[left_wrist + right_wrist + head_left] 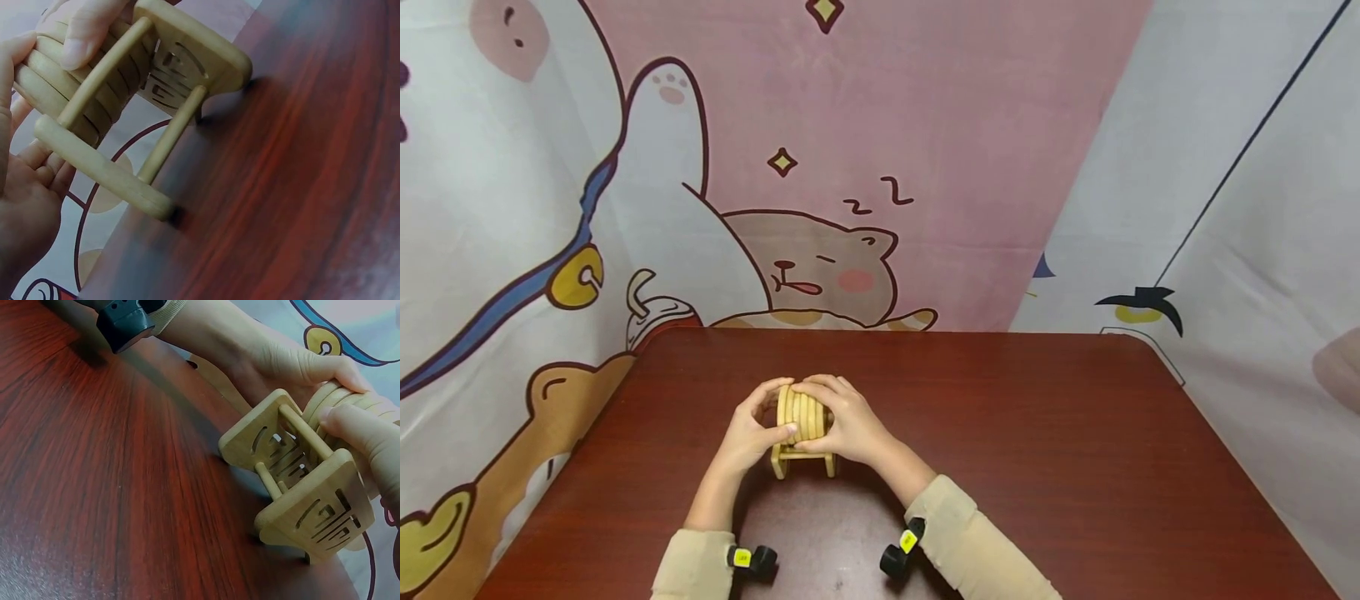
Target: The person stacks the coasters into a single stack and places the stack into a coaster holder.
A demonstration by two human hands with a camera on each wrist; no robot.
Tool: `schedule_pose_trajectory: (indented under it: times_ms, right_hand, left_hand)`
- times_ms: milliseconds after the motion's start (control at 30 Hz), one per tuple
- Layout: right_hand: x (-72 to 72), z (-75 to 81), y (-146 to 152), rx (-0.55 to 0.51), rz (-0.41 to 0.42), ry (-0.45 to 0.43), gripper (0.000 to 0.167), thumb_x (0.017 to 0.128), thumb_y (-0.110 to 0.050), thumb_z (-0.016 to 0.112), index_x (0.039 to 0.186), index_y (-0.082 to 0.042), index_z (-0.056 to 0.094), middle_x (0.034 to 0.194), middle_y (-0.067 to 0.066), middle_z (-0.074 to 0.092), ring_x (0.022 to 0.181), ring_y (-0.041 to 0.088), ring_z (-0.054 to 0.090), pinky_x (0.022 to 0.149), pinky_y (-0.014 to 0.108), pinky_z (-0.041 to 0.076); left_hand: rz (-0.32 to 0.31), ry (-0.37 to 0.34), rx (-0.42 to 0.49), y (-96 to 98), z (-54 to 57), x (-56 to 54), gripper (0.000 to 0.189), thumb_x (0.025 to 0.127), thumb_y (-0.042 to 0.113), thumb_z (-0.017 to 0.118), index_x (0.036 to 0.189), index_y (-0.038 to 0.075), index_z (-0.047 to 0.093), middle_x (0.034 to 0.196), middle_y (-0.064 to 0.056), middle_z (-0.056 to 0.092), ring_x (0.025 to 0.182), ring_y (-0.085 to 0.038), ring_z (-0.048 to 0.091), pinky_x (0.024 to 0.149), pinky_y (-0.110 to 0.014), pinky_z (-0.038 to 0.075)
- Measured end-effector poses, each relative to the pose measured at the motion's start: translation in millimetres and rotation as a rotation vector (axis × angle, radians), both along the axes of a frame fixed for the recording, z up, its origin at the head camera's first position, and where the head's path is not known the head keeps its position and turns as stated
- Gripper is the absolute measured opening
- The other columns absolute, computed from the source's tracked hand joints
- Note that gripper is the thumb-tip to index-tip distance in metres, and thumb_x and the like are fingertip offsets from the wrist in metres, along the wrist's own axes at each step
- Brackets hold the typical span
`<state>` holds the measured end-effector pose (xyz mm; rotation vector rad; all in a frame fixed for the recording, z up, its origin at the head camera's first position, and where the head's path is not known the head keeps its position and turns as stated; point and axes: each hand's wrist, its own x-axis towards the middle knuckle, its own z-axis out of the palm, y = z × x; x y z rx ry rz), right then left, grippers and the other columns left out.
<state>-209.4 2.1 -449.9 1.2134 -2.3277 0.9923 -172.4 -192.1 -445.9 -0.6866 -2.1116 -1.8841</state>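
Observation:
Several round pale-wood coasters [805, 412] stand on edge side by side in a low wooden coaster rack [808, 455]. My left hand [748, 432] grips the stack from the left, its thumb on the near face and its fingers over the far side. From the right, my right hand [852, 422] holds the same stack, with its thumb low at the front. In the right wrist view the rack's end panels [284, 515] show cut-out slots and are joined by round rods [309, 432]. The rack's feet are at the tabletop. Hands hide parts of the coasters.
The rack is on a dark red-brown wooden table [1045, 450], left of its middle. Behind it hangs a cartoon-printed cloth [970, 167] that meets the table's far edge. Black wrist cameras [764, 560] sit on both sleeves.

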Motion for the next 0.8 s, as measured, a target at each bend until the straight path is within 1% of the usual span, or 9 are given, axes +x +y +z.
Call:
schedule_pose_trajectory:
  times_ms: [67,200,300,367,467,567,700,800]
  right_hand:
    - [0.2,-1.3,0,-0.009,0.005,-0.003,0.08,0.061,-0.034,0.091,0.131,-0.017,0.057,0.127,0.003,0.053,0.112,0.017,0.05,0.094,0.035,0.042]
    - [0.4,-4.2,1,-0.028,0.011,0.001,0.081,0.06,-0.034,0.092,0.131,-0.016,0.057,0.126,0.003,0.054,0.112,0.018,0.05,0.094,0.035,0.042]
    - [0.7,-6.8,1,-0.043,0.018,-0.003,0.081,0.059,-0.034,0.092,0.13,-0.015,0.058,0.126,0.004,0.055,0.112,0.018,0.051,0.094,0.034,0.042]
    - [0.9,-8.2,1,-0.05,0.021,-0.009,0.081,0.059,-0.034,0.092,0.13,-0.015,0.058,0.126,0.004,0.055,0.112,0.018,0.051,0.095,0.033,0.041]
    - [0.9,-9.8,1,-0.061,0.025,-0.017,0.081,0.059,-0.034,0.092,0.13,-0.014,0.058,0.126,0.004,0.055,0.113,0.017,0.05,0.095,0.033,0.041]
    - [0.6,-10.7,1,-0.062,0.027,-0.023,0.081,0.059,-0.034,0.092,0.13,-0.015,0.058,0.126,0.003,0.054,0.113,0.017,0.049,0.096,0.033,0.04]
    - [-0.6,-12.6,1,-0.062,0.035,-0.042,0.081,0.059,-0.036,0.092,0.13,-0.016,0.058,0.127,0.003,0.053,0.114,0.018,0.048,0.095,0.034,0.04]
    - [-1.0,-13.8,3,-0.076,0.048,-0.063,0.082,0.059,-0.036,0.092,0.13,-0.016,0.058,0.128,0.003,0.053,0.114,0.019,0.048,0.095,0.035,0.04]
  left_hand:
    - [-0.003,0.021,0.006,2.0,1.9,2.0,0.058,0.07,-0.02,0.067,0.124,-0.018,0.046,0.111,0.002,0.061,0.101,-0.01,0.055,0.081,-0.025,0.043]
    - [-0.027,0.013,0.049,1.0,-12.2,-3.5,0.059,0.07,-0.022,0.066,0.125,-0.015,0.045,0.111,0.002,0.061,0.097,-0.012,0.057,0.075,-0.027,0.047]
    - [-0.05,-0.016,0.083,-1.3,-25.8,-8.8,0.061,0.071,-0.022,0.065,0.128,-0.012,0.045,0.112,0.001,0.061,0.09,-0.015,0.059,0.069,-0.029,0.051]
    - [-0.069,-0.02,0.102,-1.6,-30.5,-9.9,0.061,0.072,-0.02,0.065,0.129,-0.01,0.044,0.113,-0.001,0.061,0.087,-0.017,0.061,0.067,-0.031,0.052]
    - [-0.072,-0.031,0.109,-1.5,-34.7,-10.2,0.061,0.073,-0.016,0.066,0.13,-0.007,0.045,0.114,-0.003,0.06,0.083,-0.019,0.061,0.063,-0.032,0.053]
    - [-0.059,-0.044,0.102,-0.8,-36.6,-9.8,0.061,0.074,-0.014,0.067,0.13,-0.005,0.045,0.113,-0.004,0.06,0.081,-0.021,0.06,0.061,-0.033,0.053]
    - [-0.051,-0.069,0.114,0.0,-39.7,-9.0,0.06,0.075,-0.012,0.066,0.131,-0.003,0.045,0.112,-0.005,0.061,0.081,-0.021,0.058,0.061,-0.032,0.052]
    - [-0.054,-0.085,0.134,1.7,-40.6,-8.3,0.06,0.075,-0.014,0.065,0.131,-0.005,0.045,0.112,-0.005,0.061,0.084,-0.02,0.058,0.064,-0.031,0.052]
